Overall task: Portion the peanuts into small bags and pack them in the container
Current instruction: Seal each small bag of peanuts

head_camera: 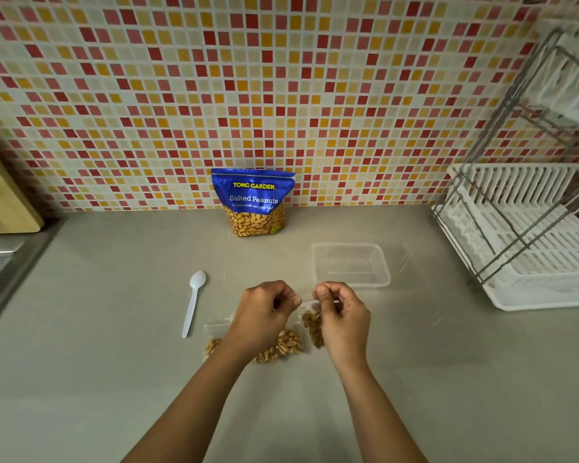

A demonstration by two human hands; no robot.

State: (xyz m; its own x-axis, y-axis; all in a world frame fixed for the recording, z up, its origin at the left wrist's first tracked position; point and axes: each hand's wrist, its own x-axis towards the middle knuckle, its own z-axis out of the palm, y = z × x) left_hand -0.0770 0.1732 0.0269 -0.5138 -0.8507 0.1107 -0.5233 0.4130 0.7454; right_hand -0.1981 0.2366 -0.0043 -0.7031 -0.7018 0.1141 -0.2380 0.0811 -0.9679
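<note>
My left hand (pixel 264 309) and my right hand (pixel 340 312) pinch the top edge of a small clear bag of peanuts (pixel 314 325), which hangs between them just above the counter. Under my left wrist lie two more small bags holding peanuts: one (pixel 290 342) beside the held bag, another (pixel 213 342) to the left, partly hidden by my arm. A blue Salted Peanuts pouch (pixel 254 202) stands upright against the tiled wall. The clear plastic container (pixel 350 264) sits behind my right hand with nothing in it. A white plastic spoon (pixel 193 300) lies left of my hands.
A white dish rack with a metal frame (pixel 528 235) fills the right side of the counter. A steel sink edge (pixel 0 262) and a wooden board (pixel 4 195) are at the far left. The grey counter (pixel 114 379) stretches toward me.
</note>
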